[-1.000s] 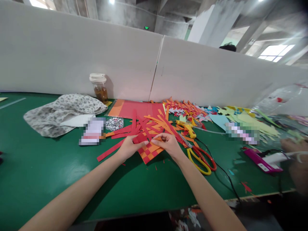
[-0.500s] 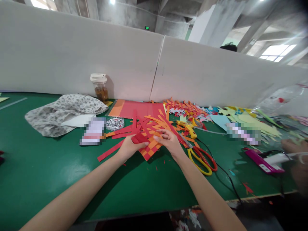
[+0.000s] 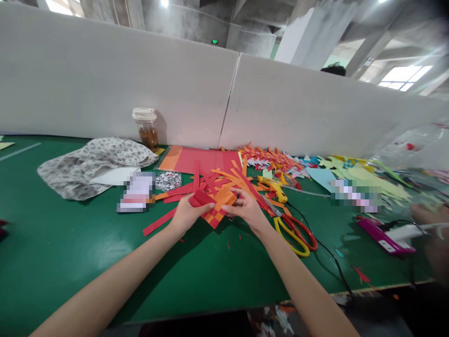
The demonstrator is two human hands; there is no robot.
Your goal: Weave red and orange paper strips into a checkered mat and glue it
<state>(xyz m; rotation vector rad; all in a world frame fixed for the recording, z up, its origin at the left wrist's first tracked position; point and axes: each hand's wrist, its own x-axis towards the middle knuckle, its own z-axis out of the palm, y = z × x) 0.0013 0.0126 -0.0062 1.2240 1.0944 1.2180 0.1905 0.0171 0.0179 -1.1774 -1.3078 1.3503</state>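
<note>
Loose red and orange strips [image 3: 173, 193] are crowding the space just behind the woven paper piece [image 3: 215, 218], which is sitting between the two hands. The left hand [image 3: 185, 213] is keeping its grip pinched on the red side; the right hand [image 3: 247, 208] is grasping the folded orange side. Scissors [image 3: 279, 216] are lying just beyond the right hand, with a yellow glue gun [image 3: 279, 193] lying behind them. A lidded cup [image 3: 149, 133] is standing at the back near a patterned cloth [image 3: 98, 157], and a magenta power strip [image 3: 382, 236] is lying toward the right. The green surface [image 3: 154, 281] is carrying all this, a white partition [image 3: 175, 93] is rising behind, and ceiling lights [image 3: 164, 3] are glowing above.
</note>
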